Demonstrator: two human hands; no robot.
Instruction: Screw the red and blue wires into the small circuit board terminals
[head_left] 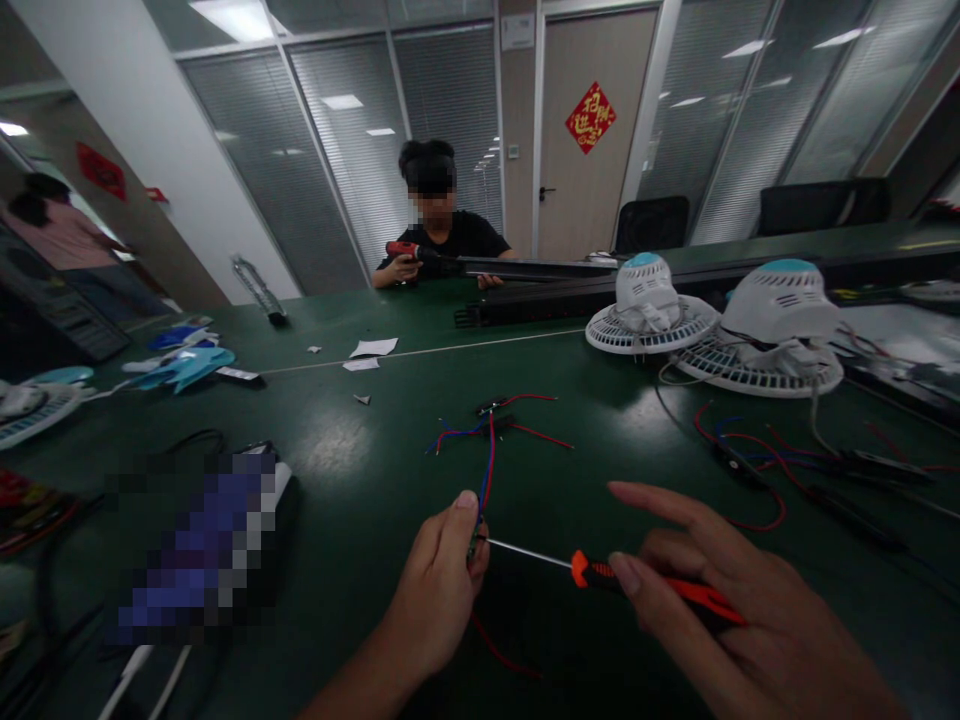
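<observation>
Two hands meet at 6 o'clock over the green tabletop (pixel 375 400). The left hand (pixel 439 590) has its fingers pinched shut on a small wired part (pixel 474 545). The right hand (pixel 742 620) grips an orange screwdriver (pixel 645 582), forefinger stretched free, tip touching that part. With so loose a grip, the slim tip may skid into the left thumb, or yank the red and blue wires (pixel 487 450) trailing toward 12 o'clock.

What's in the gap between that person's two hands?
In the head view, only the thin shaft of the screwdriver crosses it, from the right hand to the red and blue wires pinched by the left hand, over green table.
</observation>
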